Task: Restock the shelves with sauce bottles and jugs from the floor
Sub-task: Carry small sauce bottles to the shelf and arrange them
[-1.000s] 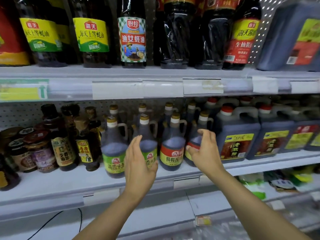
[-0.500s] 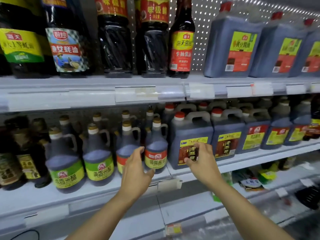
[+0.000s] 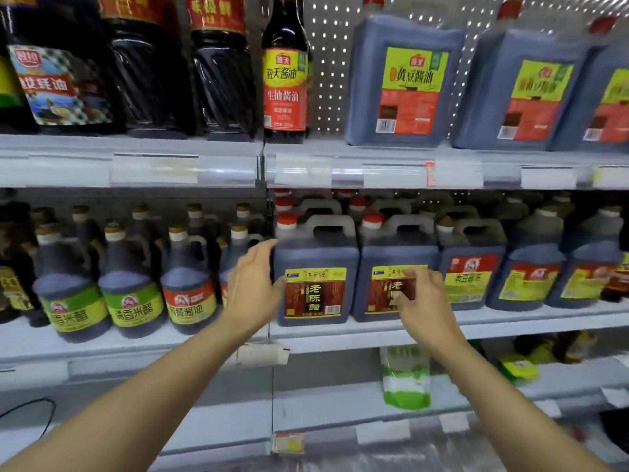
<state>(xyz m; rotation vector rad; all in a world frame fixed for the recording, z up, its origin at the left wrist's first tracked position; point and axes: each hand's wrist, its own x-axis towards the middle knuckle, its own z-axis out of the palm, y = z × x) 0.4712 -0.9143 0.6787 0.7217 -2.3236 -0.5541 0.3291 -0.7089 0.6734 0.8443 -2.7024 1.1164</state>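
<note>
Left grip apart, fingers straight, touching left side of red-cap jug on middle shelf. Right grip w/ fingers loosely bent, in front of label of 2nd jug, contact unclear. Round bottles just left of left grip, same shelf.

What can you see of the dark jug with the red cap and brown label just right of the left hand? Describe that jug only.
The jug is squarish, translucent plastic filled with dark liquid, with a red cap, a moulded top handle and a brown label edged yellow. It stands upright at the front of the middle shelf, first in a row of like jugs. The left hand, fingers straight, lies against its left side; whether it presses is unclear.
</note>
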